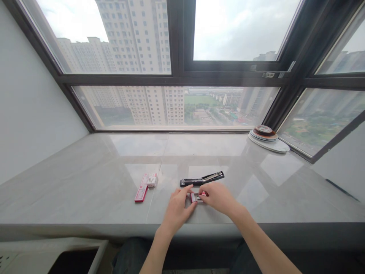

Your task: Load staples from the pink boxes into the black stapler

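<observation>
My left hand (179,205) grips a small red-and-white box (193,197) of the kind staples come in, thumb and fingers at its left end. The fingers of my right hand (217,195) are pinched at the box's right end, where another red-and-white part (203,193) shows between them. A pale strip lies between the two parts, too small to make out. Just beyond my hands lies a black stapler (191,182), its top swung open to the right and the metal inside showing.
Left of my hands, several red-and-white small boxes (140,193) lie together on the glossy grey stone ledge (94,190). A stack of plates (264,136) stands in the far right corner by the window. The ledge's front edge runs close below my hands.
</observation>
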